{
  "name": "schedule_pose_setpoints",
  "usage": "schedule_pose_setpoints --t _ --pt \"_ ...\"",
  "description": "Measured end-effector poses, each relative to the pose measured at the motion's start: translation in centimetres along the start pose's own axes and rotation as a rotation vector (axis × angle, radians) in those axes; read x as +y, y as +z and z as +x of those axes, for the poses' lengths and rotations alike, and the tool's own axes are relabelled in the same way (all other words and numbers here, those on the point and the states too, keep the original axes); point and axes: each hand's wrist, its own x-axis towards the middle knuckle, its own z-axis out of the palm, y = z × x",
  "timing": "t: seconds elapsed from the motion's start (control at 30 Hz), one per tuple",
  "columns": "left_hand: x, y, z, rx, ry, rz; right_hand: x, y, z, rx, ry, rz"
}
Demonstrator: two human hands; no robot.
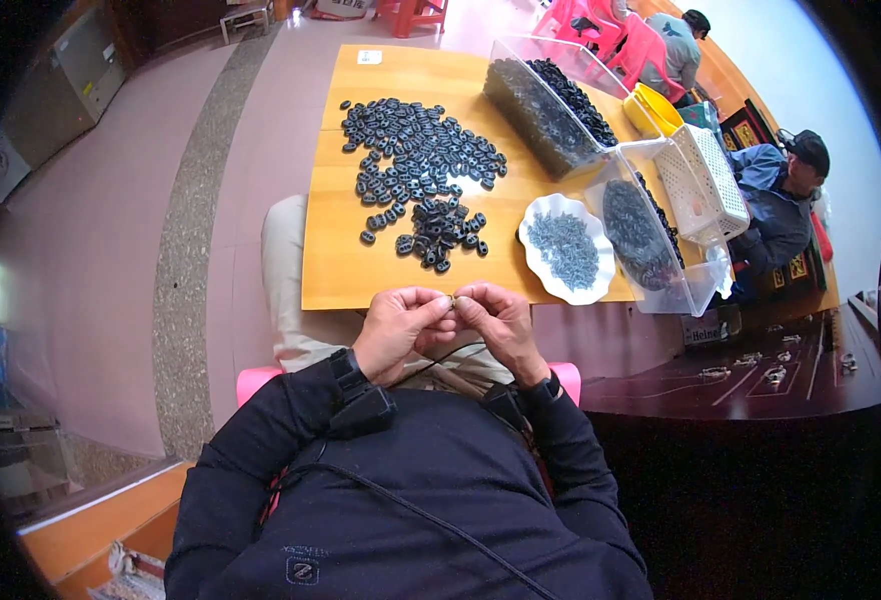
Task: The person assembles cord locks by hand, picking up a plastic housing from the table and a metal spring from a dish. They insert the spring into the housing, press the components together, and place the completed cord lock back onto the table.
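Head view: pinching tiny, half-hidden piece (452,302) between fingers (430,312) of left hand (398,328) and right hand (503,326); probably light, stiff; hold by edges.

At the upper right there is a yellow plastic bowl (652,107), and near it a white plastic basket with many small holes (717,195). To the right of these is a person in a black cap (772,200). Farther away, another person in a grey-green top (672,50) is beside bright pink plastic chairs (642,60). A speckled grey strip (182,250) crosses the pale pink floor (90,240).
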Motion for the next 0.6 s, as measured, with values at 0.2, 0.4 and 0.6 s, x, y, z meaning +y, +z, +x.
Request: schedule_pose_setpoints --t 0.2,0.4,0.6 --pt "0.5 0.1 0.0 0.066 0.039 -0.03 0.3 -2.7 2.7 0.271 -0.258 -0.563" --pt "0.1 -0.5 0.3 0.068 0.074 -0.026 -0.4 -2.1 3.6 0.362 -0.307 -1.211" --pt "0.3 -0.4 0.3 0.085 0.07 -0.021 -0.8 -1.8 2.7 0.304 -0.244 -1.223"
